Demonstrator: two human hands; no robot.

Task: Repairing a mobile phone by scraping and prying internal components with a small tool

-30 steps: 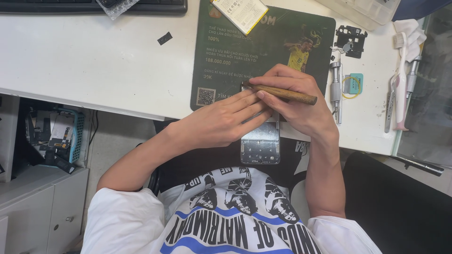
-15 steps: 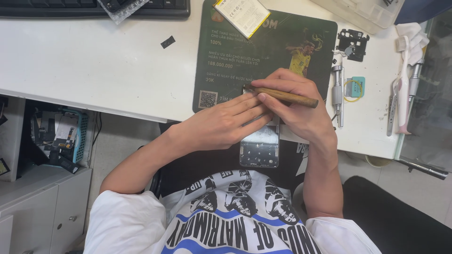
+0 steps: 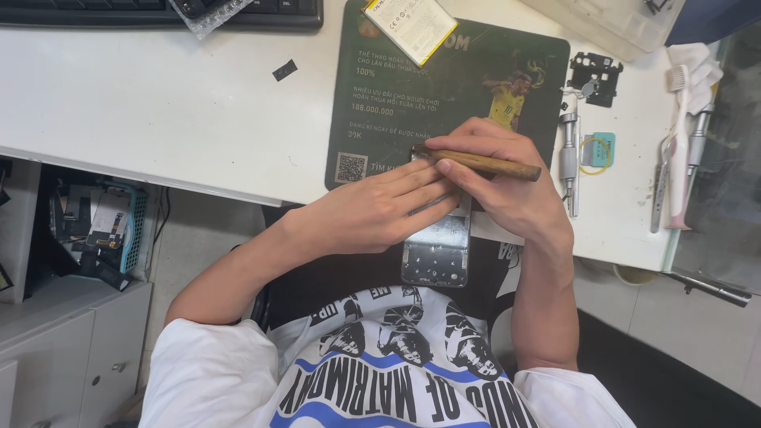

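A silver phone frame (image 3: pixel 437 252) juts over the table's near edge, its far end hidden under my hands. My left hand (image 3: pixel 379 209) lies flat across it, fingers pressing it down. My right hand (image 3: pixel 501 187) grips a brown wooden-handled tool (image 3: pixel 485 164), held level with its tip at the phone's far end on the dark green mat (image 3: pixel 452 87).
A white phone battery (image 3: pixel 410 25) lies at the mat's far edge. A metal screwdriver (image 3: pixel 568 158), a black phone part (image 3: pixel 594 78), a teal tape roll (image 3: pixel 596 149) and tweezers (image 3: pixel 659 186) lie to the right. A keyboard (image 3: pixel 158 12) is far left.
The view has shifted slightly; my hands, the tool and the phone frame stay in the same pose.
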